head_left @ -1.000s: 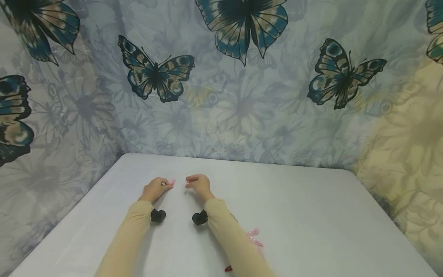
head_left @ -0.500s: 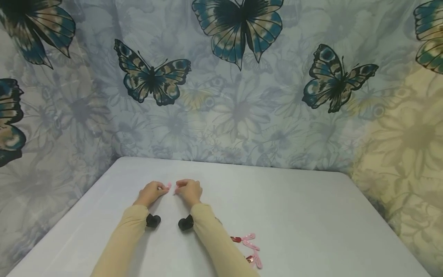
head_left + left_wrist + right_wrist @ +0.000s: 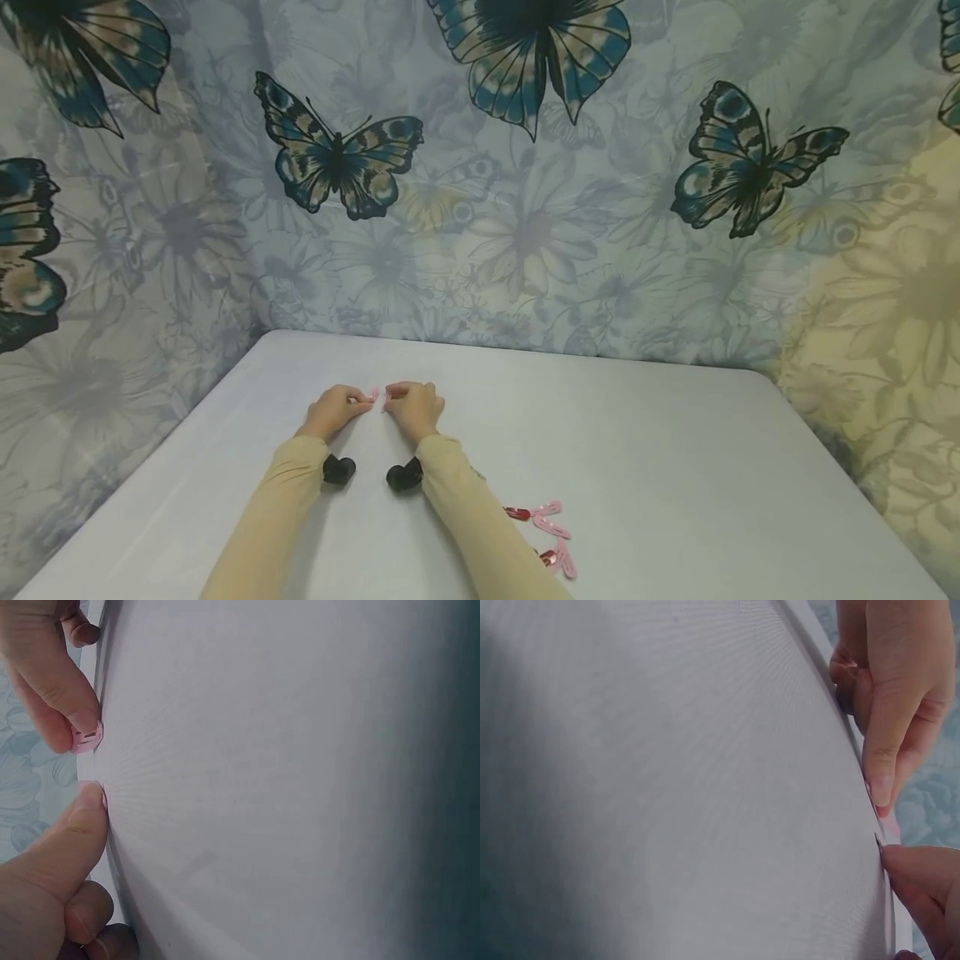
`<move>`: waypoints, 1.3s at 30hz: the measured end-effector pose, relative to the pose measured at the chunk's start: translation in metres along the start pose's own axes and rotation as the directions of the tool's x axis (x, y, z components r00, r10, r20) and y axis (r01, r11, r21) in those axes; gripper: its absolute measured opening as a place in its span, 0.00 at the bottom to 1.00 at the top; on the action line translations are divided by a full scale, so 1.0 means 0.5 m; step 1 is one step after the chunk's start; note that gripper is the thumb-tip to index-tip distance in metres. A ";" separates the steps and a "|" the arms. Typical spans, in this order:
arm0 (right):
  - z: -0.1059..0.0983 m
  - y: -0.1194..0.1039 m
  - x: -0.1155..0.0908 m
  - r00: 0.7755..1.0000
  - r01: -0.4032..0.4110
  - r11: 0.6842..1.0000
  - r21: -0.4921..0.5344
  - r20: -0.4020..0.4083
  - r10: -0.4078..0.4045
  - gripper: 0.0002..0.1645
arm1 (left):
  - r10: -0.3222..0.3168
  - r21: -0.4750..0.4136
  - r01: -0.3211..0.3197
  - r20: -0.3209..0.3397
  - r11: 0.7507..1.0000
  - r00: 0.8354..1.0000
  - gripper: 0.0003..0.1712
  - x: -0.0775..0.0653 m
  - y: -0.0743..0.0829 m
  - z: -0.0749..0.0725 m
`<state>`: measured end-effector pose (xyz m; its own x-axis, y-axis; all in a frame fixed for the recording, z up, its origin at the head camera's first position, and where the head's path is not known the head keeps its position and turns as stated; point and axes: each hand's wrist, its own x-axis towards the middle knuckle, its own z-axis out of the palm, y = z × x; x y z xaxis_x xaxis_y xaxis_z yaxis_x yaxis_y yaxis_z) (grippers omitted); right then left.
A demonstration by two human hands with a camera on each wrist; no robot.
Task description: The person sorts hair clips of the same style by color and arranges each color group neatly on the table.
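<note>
Pink clip [image 3: 375, 394] pinched in your left hand [image 3: 333, 410] | second clip [image 3: 87, 742] pinched in your right hand [image 3: 415, 410] | more clips [image 3: 551, 527] beside your right sleeve [image 3: 483, 521]

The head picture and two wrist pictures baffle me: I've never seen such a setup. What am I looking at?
No machine: a person works bare-handed. One camera, worn on the head, looks forward and down; another on each wrist gives the close-ups. The two black shapes are probably those wrist cameras. The left hand pinches a pink clip; the right hand pinches a second pink clip, with a gap between them. More pink clips and glossy red ones lie on the white table.
</note>
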<state>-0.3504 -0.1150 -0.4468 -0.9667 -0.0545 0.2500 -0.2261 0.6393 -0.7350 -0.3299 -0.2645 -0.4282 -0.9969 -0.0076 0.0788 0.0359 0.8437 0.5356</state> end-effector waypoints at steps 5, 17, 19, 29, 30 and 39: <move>0.005 0.001 -0.001 0.999 0.027 0.998 -0.059 -0.015 -0.028 0.13 | 0.002 0.003 -0.002 -0.008 1.000 1.000 0.08 0.002 -0.006 0.002; -0.001 -0.007 -0.001 0.999 0.034 0.998 -0.055 -0.039 -0.036 0.13 | 0.018 -0.015 -0.018 -0.028 1.000 0.999 0.09 0.007 -0.009 0.000; -0.002 -0.007 -0.003 0.998 0.039 0.998 -0.057 -0.037 -0.041 0.14 | 0.014 -0.015 -0.014 -0.023 1.000 1.000 0.09 0.005 -0.008 -0.001; -0.009 0.007 -0.009 0.998 0.049 0.994 -0.098 -0.044 -0.054 0.18 | 0.007 -0.010 -0.007 -0.030 1.000 1.000 0.07 0.000 0.006 0.008; -0.011 0.008 -0.009 0.998 0.043 0.994 -0.102 -0.046 -0.047 0.18 | 0.011 -0.012 -0.011 -0.026 1.000 1.000 0.08 0.001 0.007 0.009; -0.007 0.007 -0.005 0.999 0.032 0.998 -0.055 -0.024 -0.034 0.21 | -0.012 -0.015 0.012 -0.018 1.000 1.000 0.10 -0.007 0.009 0.002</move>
<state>-0.3483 -0.1101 -0.4480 -0.9553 -0.0573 0.2900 -0.2503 0.6786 -0.6905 -0.3263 -0.2603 -0.4270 -0.9958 -0.0279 0.0877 0.0249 0.8355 0.5489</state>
